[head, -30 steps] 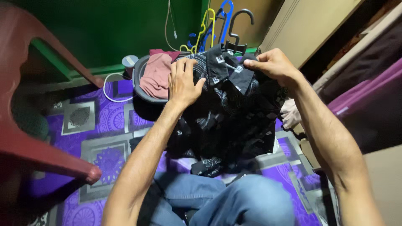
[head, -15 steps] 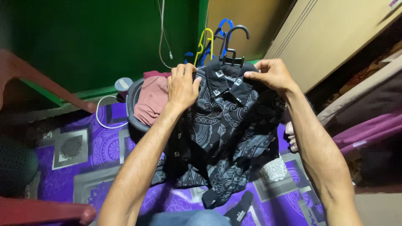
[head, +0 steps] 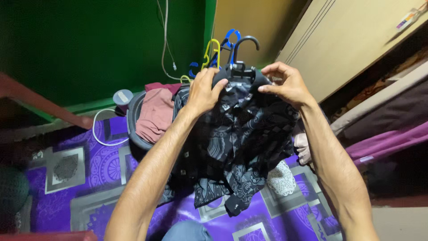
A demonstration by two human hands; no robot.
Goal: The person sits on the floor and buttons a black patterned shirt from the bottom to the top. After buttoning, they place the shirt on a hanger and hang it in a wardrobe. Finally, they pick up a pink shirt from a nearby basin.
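**Patterned Shirt Held at the Collar on a Hanger**

The black patterned shirt (head: 232, 147) hangs in front of the person, above the purple patterned floor mat (head: 111, 165). The left hand (head: 204, 91) is closed on the shirt's left shoulder, just beside the collar. The right hand (head: 285, 82) pinches the fabric at the right shoulder between thumb and fingers. Gripping both shoulders spreads the garment and keeps it level, so the body drapes free under its own weight. A black hanger (head: 243, 49) sits at the collar, its hook upright between the hands. A grey basin (head: 133, 131) holding pink clothing (head: 156, 116) stands just left of the shirt. Yellow and blue hangers (head: 218, 49) lean against the wall behind.
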